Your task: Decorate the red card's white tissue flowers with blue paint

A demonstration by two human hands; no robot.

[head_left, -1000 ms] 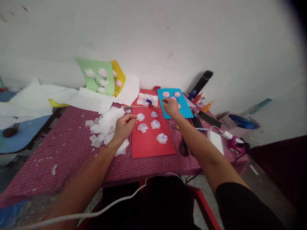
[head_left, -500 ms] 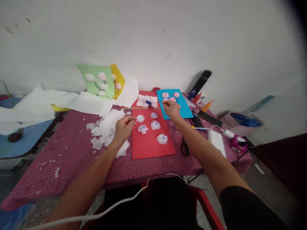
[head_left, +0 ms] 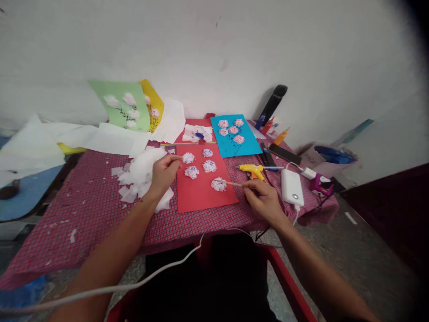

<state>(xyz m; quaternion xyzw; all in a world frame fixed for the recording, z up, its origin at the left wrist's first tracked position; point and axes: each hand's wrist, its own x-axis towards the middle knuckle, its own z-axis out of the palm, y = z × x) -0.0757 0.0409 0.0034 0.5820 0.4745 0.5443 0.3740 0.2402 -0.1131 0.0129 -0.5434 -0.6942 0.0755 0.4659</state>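
Note:
My right hand (head_left: 261, 197) is closed around a thin wooden stick (head_left: 231, 183). The stick's tip touches the lower right tissue-paper flower (head_left: 218, 184), which is white with blue-purple specks. Several similar flowers sit higher up on the red paper sheet (head_left: 204, 199). My left hand (head_left: 165, 174) hovers at the sheet's left edge, index finger stretched toward the upper left flower (head_left: 188, 158), with nothing visible in it. Under and beside that hand lies a heap of white tissue pieces (head_left: 144, 165). Behind the sheet is a paint-stained tissue pad (head_left: 197, 133) with a dark blue blot.
A blue sheet (head_left: 248, 145) with pink-specked flowers lies behind right. Near my right hand are a yellow glue gun (head_left: 251, 168) and a white power bank (head_left: 292, 187). Paint bottles (head_left: 281, 136) stand farther back. A green flower card (head_left: 117, 107) leans against the wall.
My right hand has come down from the blue sheet to the lower right flower, bringing the stick's tip onto it. My left hand stays near the upper left flower. The view has shifted slightly.

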